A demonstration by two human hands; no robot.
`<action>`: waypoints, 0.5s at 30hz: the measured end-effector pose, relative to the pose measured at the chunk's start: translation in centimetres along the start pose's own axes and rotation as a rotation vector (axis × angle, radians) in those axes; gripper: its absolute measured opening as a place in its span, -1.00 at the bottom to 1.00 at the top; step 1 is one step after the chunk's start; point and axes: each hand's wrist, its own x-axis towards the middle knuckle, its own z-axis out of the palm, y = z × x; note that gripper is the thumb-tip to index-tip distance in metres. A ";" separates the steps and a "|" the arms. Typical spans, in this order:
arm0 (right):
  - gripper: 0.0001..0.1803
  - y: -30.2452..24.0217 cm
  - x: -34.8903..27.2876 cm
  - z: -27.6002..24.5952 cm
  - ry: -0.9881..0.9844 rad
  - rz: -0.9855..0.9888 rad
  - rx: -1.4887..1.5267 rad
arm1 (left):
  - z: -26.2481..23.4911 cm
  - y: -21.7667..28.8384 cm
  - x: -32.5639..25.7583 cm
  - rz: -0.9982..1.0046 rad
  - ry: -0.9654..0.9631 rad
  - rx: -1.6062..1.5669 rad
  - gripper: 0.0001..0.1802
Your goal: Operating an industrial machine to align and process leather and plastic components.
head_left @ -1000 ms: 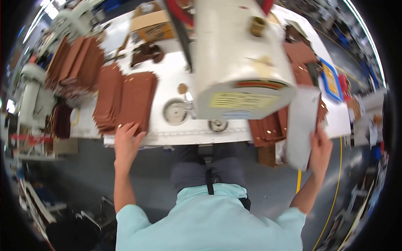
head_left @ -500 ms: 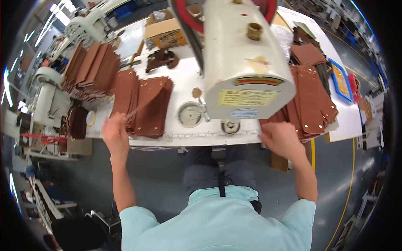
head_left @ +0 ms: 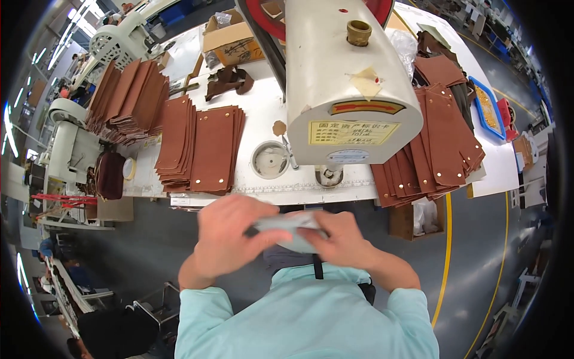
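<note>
Both hands, left hand (head_left: pixel 230 239) and right hand (head_left: pixel 344 239), fingers clamped on grey piece (head_left: pixel 287 226); yellow rectangular label (head_left: pixel 347 133) on sewing machine (head_left: pixel 341 78) above.

The person wears a pale mint-green short-sleeved shirt (head_left: pixel 305 317) with plain sleeves ending above the elbows. Both forearms are bare, as are the left hand (head_left: pixel 230 236) and right hand (head_left: pixel 347 239). A dark strap (head_left: pixel 317 267) hangs at the collar.

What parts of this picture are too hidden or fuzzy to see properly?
- Grey piece, head view: motion-blurred, partly covered by the left hand and right hand.
- Needle area, head view: hidden behind the sewing machine head.
- Blue tray contents: too small.
</note>
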 end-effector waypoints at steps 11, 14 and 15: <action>-0.69 12.8 -4.1 -2.5 0.608 0.537 0.659 | 19.1 -6.1 1.0 -0.890 -0.102 -1.102 -0.79; -0.71 12.9 -2.5 -3.0 0.654 0.520 0.667 | 20.5 -7.6 1.1 -0.798 -0.054 -0.984 -0.79; -0.72 13.1 -2.2 -3.2 0.632 0.519 0.656 | 20.9 -7.9 1.1 -0.798 -0.055 -0.984 -0.79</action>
